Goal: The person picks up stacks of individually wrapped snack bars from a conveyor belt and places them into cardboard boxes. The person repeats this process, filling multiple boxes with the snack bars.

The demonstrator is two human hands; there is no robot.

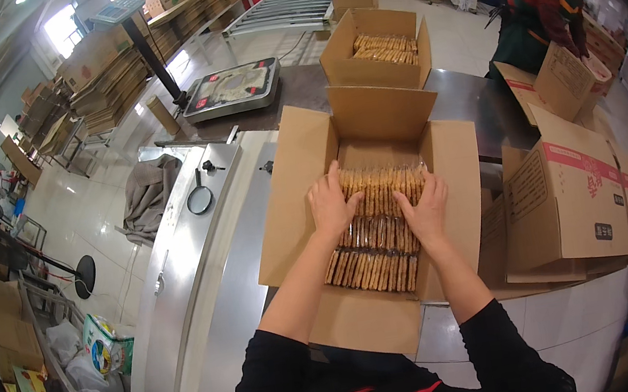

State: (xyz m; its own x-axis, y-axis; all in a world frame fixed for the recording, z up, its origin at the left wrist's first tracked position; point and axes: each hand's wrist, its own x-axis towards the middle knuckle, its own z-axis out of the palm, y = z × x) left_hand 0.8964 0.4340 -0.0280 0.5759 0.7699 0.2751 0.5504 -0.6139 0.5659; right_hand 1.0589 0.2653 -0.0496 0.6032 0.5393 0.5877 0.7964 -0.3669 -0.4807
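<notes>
An open cardboard box (362, 324) stands right in front of me with its flaps folded out. Inside it, clear-wrapped flat biscuits (372, 233) stand on edge in several rows. My left hand (332, 202) grips the left end of the farthest row of biscuits (379, 187), its thumb on the near side. At the right end of that same row, my right hand (425, 204) holds on with its thumb also on the near side. The fingers of both hands are partly hidden between the biscuits and the box walls.
Behind my box stands another open box (342, 50) with biscuits inside. A platform scale (233, 90) is at back left, beside a metal conveyor (210, 271) with a magnifying glass (200, 200) on it. Printed cartons (584, 194) sit at right; a co-worker (541, 13) handles another carton (565, 79).
</notes>
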